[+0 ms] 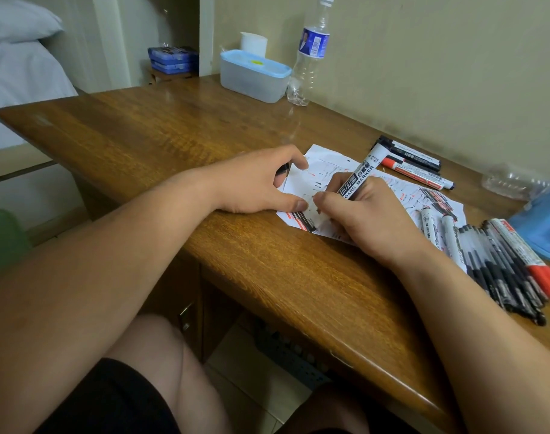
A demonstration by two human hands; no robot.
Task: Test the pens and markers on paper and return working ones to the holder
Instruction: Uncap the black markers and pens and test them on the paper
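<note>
1. Read "OARD MARKER" in black capitals along the white barrel of the marker (359,175) in the grip of the right hand (370,214); first letter hidden behind the fingers.
2. Carried boxed Chinese characters just above those capitals, too small to make out surely.
3. Bore print on the blue bottle label (313,42), unreadable.
4. Showed blurred lettering on the markers by the wall (414,161).

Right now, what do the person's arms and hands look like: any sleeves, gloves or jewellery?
The left forearm and right forearm are bare, with no sleeves in view. The left hand and right hand wear no gloves, and no rings, watch or bracelet show. Dark shorts cover the lap.
</note>
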